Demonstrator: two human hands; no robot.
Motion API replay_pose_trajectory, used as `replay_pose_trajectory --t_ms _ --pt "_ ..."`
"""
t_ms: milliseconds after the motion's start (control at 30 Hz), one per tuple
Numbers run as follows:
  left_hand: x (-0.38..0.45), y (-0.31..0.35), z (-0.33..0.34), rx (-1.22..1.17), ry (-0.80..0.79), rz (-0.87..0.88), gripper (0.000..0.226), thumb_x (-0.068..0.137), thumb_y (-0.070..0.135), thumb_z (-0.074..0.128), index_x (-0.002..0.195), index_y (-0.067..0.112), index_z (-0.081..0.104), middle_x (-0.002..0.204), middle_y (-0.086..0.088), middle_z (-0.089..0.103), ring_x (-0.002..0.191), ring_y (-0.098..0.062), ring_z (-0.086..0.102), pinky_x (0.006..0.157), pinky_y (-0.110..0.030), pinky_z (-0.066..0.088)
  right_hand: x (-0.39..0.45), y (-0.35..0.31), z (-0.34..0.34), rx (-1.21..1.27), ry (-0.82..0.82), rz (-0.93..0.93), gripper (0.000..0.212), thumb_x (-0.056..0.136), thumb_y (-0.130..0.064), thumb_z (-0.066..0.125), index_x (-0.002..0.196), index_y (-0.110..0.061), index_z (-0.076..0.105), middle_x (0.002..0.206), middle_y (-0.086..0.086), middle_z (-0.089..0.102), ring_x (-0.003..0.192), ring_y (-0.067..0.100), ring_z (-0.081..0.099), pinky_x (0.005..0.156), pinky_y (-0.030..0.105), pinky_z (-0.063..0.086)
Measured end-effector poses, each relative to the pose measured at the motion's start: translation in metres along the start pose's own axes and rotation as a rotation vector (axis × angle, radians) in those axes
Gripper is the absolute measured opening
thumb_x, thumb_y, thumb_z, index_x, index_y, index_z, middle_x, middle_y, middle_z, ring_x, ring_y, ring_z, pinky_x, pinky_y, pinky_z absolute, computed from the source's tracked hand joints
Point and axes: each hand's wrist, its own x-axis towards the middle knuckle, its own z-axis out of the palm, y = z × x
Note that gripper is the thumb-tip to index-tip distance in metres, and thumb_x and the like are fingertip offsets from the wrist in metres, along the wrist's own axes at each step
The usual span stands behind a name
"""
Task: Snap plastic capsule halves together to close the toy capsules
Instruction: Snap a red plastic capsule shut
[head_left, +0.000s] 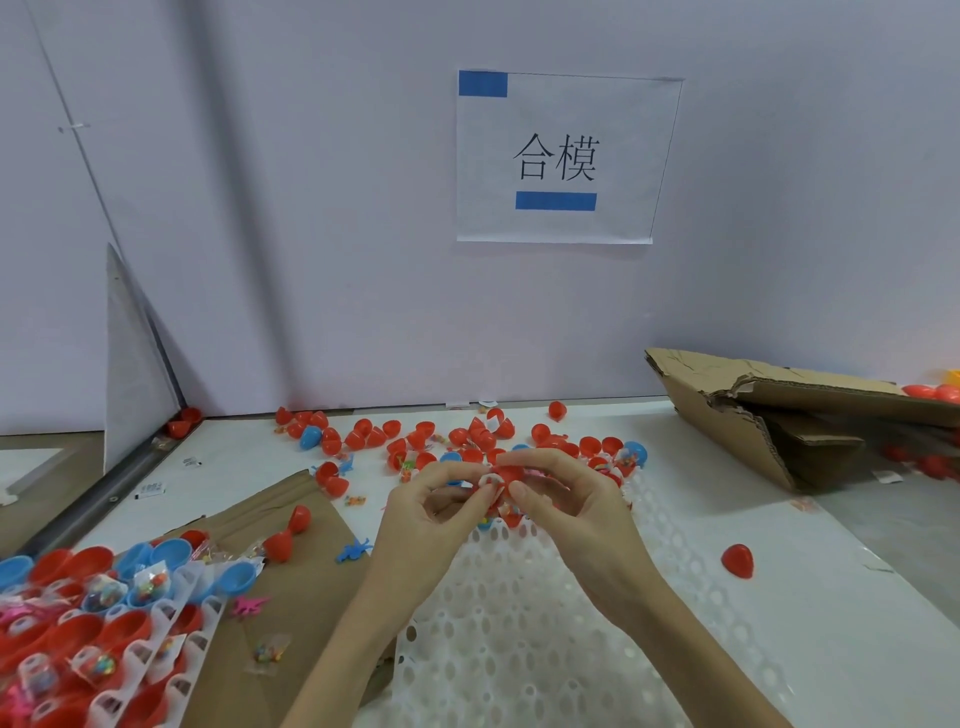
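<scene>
Hands: left hand (431, 501) + right hand (558, 499) pinch 1 red capsule (506, 475).

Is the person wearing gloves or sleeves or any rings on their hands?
No gloves. The left hand and right hand are both bare, and so are the forearms right down to the bottom of the picture, so no sleeves show. I see no rings, watch or bracelet. The fingernails look short and plain.

Capsule halves (470, 441), frame centre: red, a few blue. Perforated sheet (519, 623), lower centre: white, oval-hole pattern. Cardboard (727, 410), right: brown. Wall sign (561, 156), top centre: white, black characters, blue bars. Tabletop (675, 467): white.
</scene>
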Motion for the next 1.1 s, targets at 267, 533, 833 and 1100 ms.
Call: replay_pose_trajectory --t_ms 267,533,833,1100 --pt "-0.0006 -0.0016 -0.0024 -0.032 0.101 0.076 0.024 0.084 0.008 0.084 0.098 0.027 0.077 0.098 0.006 0.078 0.094 -0.015 0.076 0.082 -0.02 0.06 -0.0014 0.004 0.0 -0.104 -0.009 -0.069 0.035 0.092 -0.013 0.073 0.111 -0.042 0.072 0.108 -0.02 0.073 0.107 0.003 0.068 0.085 0.009 0.051" --pt "-0.0037 0.0045 -0.0059 -0.097 0.025 0.154 0.024 0.086 0.008 0.08 0.106 0.022 0.081 0.103 0.004 0.08 0.101 -0.015 0.076 0.087 -0.019 0.058 -0.0028 0.0041 0.0003 -0.126 0.005 -0.172 0.031 0.09 -0.012 0.073 0.114 -0.032 0.071 0.108 -0.017 0.073 0.106 0.009 0.07 0.085 0.014 0.054" --pt "-0.0018 0.0016 -0.0075 0.005 -0.016 0.185 0.021 0.091 0.009 0.077 0.102 0.027 0.074 0.107 0.006 0.075 0.105 -0.019 0.073 0.089 -0.022 0.058 -0.0039 0.0035 0.0025 -0.118 0.002 -0.186 0.034 0.09 -0.008 0.074 0.114 -0.033 0.071 0.109 -0.016 0.073 0.105 0.01 0.071 0.085 0.013 0.054" --pt "-0.001 0.0026 -0.0093 -0.026 -0.01 0.225 0.017 0.085 0.021 0.076 0.101 0.022 0.08 0.106 0.006 0.077 0.105 -0.016 0.073 0.09 -0.021 0.058 -0.006 0.0048 0.0036 -0.138 0.003 -0.184 0.034 0.087 -0.015 0.074 0.116 -0.031 0.068 0.11 -0.016 0.073 0.105 0.01 0.071 0.089 0.02 0.056"
